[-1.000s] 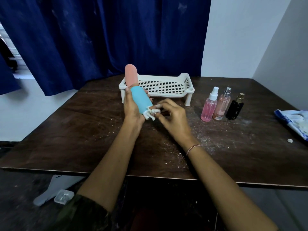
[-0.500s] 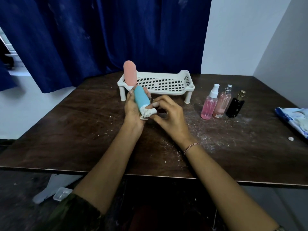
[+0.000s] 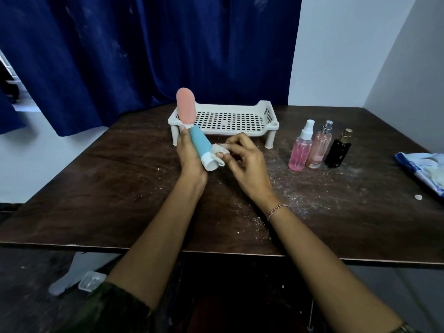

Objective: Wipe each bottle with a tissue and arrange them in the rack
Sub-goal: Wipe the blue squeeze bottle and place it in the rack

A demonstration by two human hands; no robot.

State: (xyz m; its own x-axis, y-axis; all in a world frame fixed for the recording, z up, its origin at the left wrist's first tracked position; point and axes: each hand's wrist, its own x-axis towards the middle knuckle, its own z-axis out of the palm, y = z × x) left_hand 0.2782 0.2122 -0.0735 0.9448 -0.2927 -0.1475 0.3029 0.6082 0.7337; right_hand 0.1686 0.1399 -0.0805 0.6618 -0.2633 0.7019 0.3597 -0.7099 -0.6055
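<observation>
Tissue [image 3: 214, 148] shifted aside, blue bottle [image 3: 199, 143] — cap [image 3: 209, 164] bared

You have a dark wooden table [image 3: 120, 188] before you, its top dusted with white crumbs, thickest right of centre. A white perforated rack [image 3: 270, 127] stands on short legs at the far middle. To its right is a close row of a pink spray bottle [image 3: 300, 150], a pale pink perfume bottle [image 3: 320, 147] and a black gold-capped bottle [image 3: 338, 151]. A blue-and-white packet [image 3: 425, 169] lies at the right edge, with a white scrap [image 3: 418, 197] just on its near side.
</observation>
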